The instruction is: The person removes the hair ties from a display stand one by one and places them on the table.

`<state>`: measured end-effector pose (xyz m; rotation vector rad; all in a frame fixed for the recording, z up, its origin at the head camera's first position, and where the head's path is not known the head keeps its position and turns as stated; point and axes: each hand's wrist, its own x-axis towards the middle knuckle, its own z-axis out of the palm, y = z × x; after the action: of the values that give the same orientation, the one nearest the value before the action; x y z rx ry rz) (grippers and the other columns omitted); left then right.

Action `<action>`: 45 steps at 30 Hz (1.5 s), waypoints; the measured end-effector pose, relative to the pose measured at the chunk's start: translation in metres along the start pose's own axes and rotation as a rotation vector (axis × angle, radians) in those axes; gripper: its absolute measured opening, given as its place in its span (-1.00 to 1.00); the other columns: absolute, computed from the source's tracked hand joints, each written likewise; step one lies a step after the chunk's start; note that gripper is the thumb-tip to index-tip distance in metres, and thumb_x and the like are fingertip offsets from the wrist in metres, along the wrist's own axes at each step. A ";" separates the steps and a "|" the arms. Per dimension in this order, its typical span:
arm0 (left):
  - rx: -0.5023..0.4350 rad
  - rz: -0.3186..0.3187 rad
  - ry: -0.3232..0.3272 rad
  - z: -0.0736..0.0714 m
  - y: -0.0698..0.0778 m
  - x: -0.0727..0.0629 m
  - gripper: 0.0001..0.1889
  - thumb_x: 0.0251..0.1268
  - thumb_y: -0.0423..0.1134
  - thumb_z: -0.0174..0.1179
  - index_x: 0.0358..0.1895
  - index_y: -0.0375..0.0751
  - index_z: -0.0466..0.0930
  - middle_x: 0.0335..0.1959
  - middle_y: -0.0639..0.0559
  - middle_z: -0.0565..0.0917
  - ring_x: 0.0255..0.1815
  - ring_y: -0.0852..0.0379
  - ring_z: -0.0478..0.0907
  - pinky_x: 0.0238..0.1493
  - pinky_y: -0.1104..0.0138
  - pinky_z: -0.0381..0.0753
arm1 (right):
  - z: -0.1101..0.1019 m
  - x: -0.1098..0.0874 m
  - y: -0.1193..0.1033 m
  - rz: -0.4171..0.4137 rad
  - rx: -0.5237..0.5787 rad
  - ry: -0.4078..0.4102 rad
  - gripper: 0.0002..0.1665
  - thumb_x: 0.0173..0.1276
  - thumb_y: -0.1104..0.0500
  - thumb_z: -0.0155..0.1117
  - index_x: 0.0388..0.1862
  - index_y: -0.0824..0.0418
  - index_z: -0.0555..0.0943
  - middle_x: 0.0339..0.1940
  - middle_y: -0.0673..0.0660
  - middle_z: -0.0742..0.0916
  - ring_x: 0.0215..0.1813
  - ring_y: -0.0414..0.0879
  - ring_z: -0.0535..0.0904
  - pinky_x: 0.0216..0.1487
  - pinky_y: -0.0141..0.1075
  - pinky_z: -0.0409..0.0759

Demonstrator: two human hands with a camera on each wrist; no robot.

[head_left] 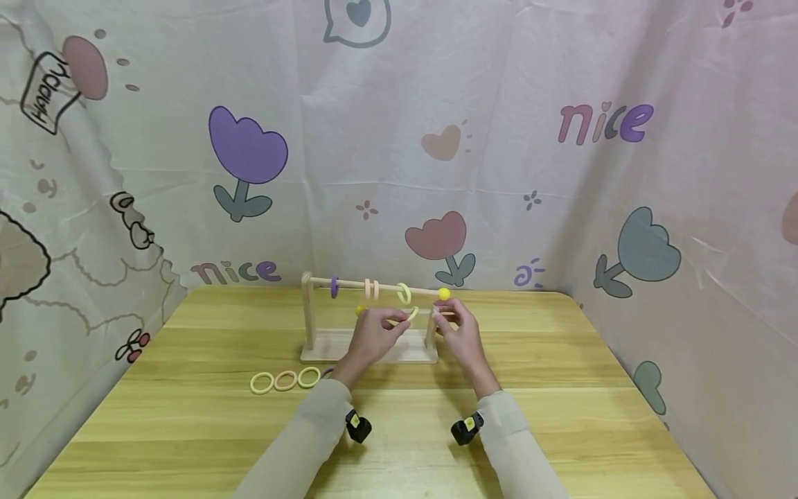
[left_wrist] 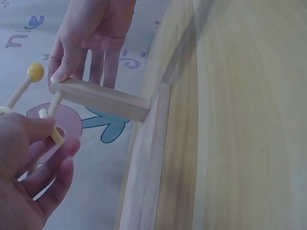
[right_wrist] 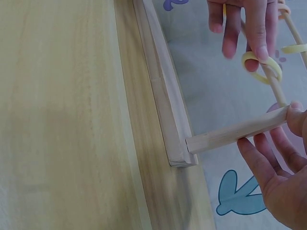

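A wooden stand (head_left: 308, 312) has two upright posts and two rods, each rod tipped with a yellow ball. My left hand (head_left: 377, 334) pinches a pale yellow ring (head_left: 413, 314) between thumb and fingers; the ring encircles the lower rod (right_wrist: 275, 86) near the right post. With thumb and fingers, my right hand (head_left: 463, 335) grips the upper end of the right post (left_wrist: 103, 99). On the upper rod hang a purple ring (head_left: 334, 287), two peach rings (head_left: 368, 289) and a yellow ring area (head_left: 408, 294), where overlap hides the exact number.
Left of the stand's front, a yellow ring (head_left: 252, 384), a pink ring (head_left: 276, 381), another yellow ring (head_left: 300, 378) and a partly hidden purple ring (head_left: 327, 372) lie in a row on the wooden table (head_left: 206, 430). A printed curtain (head_left: 374, 138) hangs behind the table.
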<state>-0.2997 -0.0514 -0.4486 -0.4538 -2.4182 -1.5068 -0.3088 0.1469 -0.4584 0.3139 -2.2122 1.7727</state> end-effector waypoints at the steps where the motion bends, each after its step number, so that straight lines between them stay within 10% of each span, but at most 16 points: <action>1: 0.007 0.019 0.006 0.000 -0.001 0.000 -0.90 0.33 -0.30 0.40 -0.17 -0.23 0.83 -0.17 -0.07 0.85 -0.35 -0.01 0.80 -0.40 0.43 0.69 | 0.000 0.000 0.000 0.006 0.002 -0.001 -0.75 0.46 0.40 0.28 0.08 0.30 0.62 0.00 0.30 0.70 -0.06 0.00 0.66 -0.06 -0.01 0.80; 45: -0.006 0.067 0.174 -0.040 -0.022 -0.024 -0.89 0.23 -0.39 0.45 -0.19 -0.24 0.84 -0.25 -0.14 0.85 -0.30 0.03 0.81 -0.24 0.49 0.71 | -0.001 0.000 0.000 0.053 -0.001 -0.011 -0.73 0.49 0.36 0.27 0.13 0.28 0.61 0.05 0.32 0.68 0.01 0.07 0.63 0.00 -0.03 0.79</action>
<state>-0.2844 -0.0997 -0.4585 -0.3837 -2.2444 -1.4621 -0.3087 0.1477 -0.4580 0.2680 -2.2483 1.8014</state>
